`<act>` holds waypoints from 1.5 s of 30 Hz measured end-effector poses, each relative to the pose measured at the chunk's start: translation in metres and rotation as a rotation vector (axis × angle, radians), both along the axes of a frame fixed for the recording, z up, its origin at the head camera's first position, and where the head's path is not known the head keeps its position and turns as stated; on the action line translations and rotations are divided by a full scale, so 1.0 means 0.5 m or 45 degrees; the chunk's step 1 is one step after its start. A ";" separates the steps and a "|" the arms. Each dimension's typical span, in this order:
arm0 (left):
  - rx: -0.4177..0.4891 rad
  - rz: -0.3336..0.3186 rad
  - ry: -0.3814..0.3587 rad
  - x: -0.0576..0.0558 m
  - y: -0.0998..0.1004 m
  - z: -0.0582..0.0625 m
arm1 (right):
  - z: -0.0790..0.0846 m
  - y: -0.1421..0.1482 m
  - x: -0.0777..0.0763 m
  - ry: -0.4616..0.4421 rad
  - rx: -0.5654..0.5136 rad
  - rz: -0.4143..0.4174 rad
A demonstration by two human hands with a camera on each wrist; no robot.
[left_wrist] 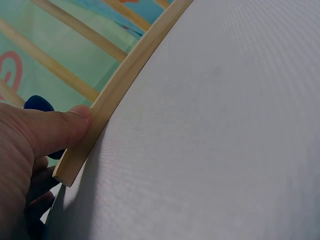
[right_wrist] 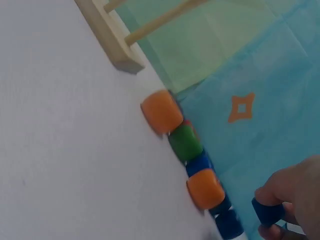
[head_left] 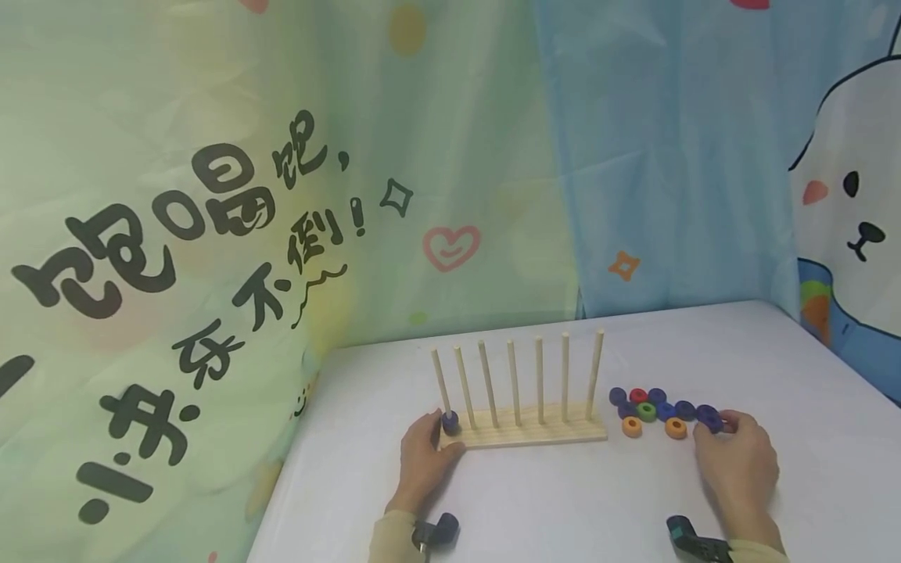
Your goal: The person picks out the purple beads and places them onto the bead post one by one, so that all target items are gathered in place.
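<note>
A pale wooden rack (head_left: 524, 434) with a row of upright pegs stands on the white table. One dark blue bead (head_left: 450, 423) sits at the foot of its leftmost peg. My left hand (head_left: 425, 457) grips the rack's left end, the thumb on the front edge of the base, as the left wrist view shows. Over on the right, my right hand (head_left: 739, 461) pinches another dark blue bead (right_wrist: 268, 212) between thumb and fingers. It is at the right end of a cluster of loose beads, among them an orange bead (head_left: 632, 427), a green bead (head_left: 646, 411) and a red bead (head_left: 637, 396).
The bead cluster lies just right of the rack, with a second orange bead (head_left: 676, 428) at its front and several blue ones behind. A printed curtain (head_left: 450, 156) hangs behind the table (head_left: 535, 508). Each wrist wears a small dark camera.
</note>
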State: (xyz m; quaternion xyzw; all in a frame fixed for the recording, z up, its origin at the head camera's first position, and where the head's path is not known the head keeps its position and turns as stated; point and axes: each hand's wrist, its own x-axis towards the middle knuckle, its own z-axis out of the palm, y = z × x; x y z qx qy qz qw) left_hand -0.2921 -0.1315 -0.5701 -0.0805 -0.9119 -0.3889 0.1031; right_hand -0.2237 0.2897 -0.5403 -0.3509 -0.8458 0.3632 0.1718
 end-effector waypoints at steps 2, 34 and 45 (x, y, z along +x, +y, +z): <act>0.003 -0.002 0.004 -0.002 0.001 0.001 | 0.007 -0.004 0.001 0.049 0.006 0.002; -0.001 0.009 0.005 0.000 0.002 0.001 | -0.010 -0.143 -0.014 0.404 0.151 0.548; 0.012 0.017 -0.024 0.001 0.003 0.006 | -0.006 -0.202 -0.004 0.305 0.106 0.719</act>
